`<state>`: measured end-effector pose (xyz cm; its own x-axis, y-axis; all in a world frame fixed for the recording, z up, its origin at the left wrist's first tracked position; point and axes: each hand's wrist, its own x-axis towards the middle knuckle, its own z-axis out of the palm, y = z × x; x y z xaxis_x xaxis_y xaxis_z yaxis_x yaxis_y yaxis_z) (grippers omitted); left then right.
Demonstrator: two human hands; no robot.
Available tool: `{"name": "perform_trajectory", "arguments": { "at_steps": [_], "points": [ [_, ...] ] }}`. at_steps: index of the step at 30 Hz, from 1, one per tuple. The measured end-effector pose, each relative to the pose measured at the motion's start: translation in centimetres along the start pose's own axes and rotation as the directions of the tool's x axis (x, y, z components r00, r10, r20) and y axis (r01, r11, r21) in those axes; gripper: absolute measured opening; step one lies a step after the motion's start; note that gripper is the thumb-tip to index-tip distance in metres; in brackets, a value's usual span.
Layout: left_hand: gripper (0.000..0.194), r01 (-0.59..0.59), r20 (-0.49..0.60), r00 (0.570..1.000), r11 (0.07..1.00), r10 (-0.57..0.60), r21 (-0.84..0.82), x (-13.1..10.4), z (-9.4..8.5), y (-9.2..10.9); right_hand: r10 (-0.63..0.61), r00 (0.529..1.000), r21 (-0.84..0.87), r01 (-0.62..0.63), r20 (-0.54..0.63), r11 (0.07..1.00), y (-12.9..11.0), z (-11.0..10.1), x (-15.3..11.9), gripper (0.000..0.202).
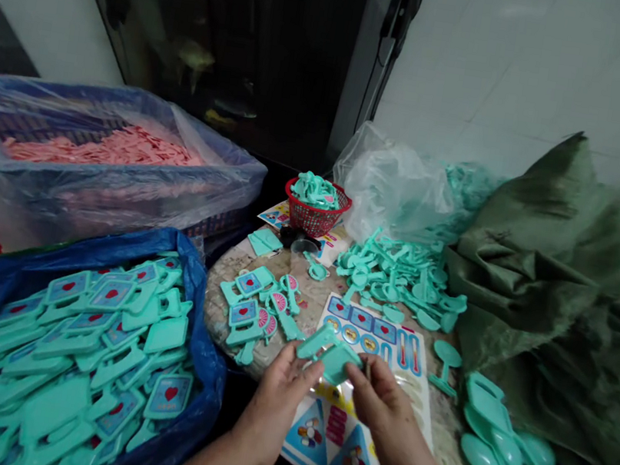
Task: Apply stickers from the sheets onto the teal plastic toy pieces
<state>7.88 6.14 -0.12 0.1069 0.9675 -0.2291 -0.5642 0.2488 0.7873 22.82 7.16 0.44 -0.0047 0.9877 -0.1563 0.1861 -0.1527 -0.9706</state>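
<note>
A plain teal plastic piece with a square face and a handle (341, 363) is held between my two hands, above a printed sticker sheet (418, 388). My left hand (286, 392) pinches its handle end from the left. On the right, my right hand (378, 398) has its thumb and fingers closed on the square part's edge. Left of the hands lies a small group of teal pieces (244, 313), some with heart stickers and others with pink round ones. Beyond the sheet is a pile of small teal pieces (398, 269).
A blue-lined container of stickered teal pieces (200, 340) stands at left, before a plastic-lined crate (217, 191) of pink pieces. A red basket (312, 219) sits at the table's back. Green fabric (533, 297) and teal spoon-shaped pieces (486, 457) are at right.
</note>
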Motion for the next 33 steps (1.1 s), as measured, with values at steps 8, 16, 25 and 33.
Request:
{"name": "perform_trajectory", "arguments": {
  "at_steps": [8, 16, 25, 33],
  "points": [
    [0.060, -0.129, 0.221, 0.975, 0.831, 0.007, 0.542, -0.2, -0.7, 2.4, -0.123, 0.944, -0.362, 0.235, 0.306, 0.902, -2.6, -1.6, 0.4, 0.027],
    [0.035, 0.155, 0.051, 0.985, 0.975, -0.165, 0.157, 1.1, -1.0, -0.9, -0.120, 0.991, -0.564, 0.070, -0.052, 0.823, 0.1, -2.6, 7.6, 0.040],
    [0.030, 0.290, -0.015, 0.957, 0.947, -0.291, 0.137, 2.5, -1.3, -1.8, -0.107, 0.973, -0.744, -0.084, -0.205, 0.663, 3.0, -2.3, 11.4, 0.016],
    [0.031, 0.335, -0.023, 0.941, 0.922, -0.337, 0.195, 3.0, -2.0, -2.1, -0.137, 0.970, -0.781, -0.073, -0.200, 0.620, 3.3, -2.2, 11.1, 0.015]
  ]
}}
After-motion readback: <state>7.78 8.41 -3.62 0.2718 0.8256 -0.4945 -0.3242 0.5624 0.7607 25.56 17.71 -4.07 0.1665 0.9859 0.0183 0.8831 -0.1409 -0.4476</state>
